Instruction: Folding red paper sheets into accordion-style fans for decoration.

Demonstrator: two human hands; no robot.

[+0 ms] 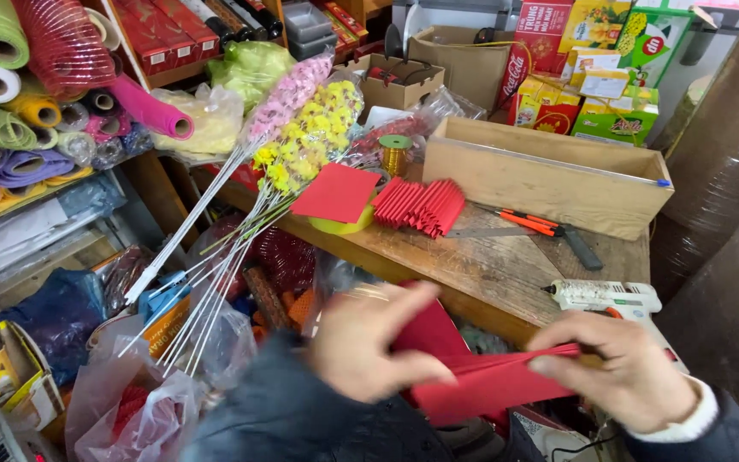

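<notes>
— What is held in the hands?

— A red paper sheet [481, 381] is gripped at both ends. The left hand [369, 342] is closed on its left part, thumb laid across the paper; the right hand [622, 368] is pinched shut on the folded strip at the right end, its fingers [558, 364] pressed flat on the crease.

— Where is the sheet found?

— At 6 o'clock in the view, held above the near edge of the wooden surface [489, 265], apart from it.

— And what is seen around it?

— A white glue gun [605, 297] is laid just beyond the right hand, at about 1 o'clock from it. A stack of pleated red paper fans [421, 205] is set at 12 o'clock from the hands, with a flat red square [337, 192] beside it. Orange-handled scissors [540, 227] are placed near a long wooden box [549, 175]. Stems of yellow and pink artificial flowers [301, 128] are leaned at 10 o'clock, and rolls of coloured mesh [19, 103] are stacked at the far left.
</notes>
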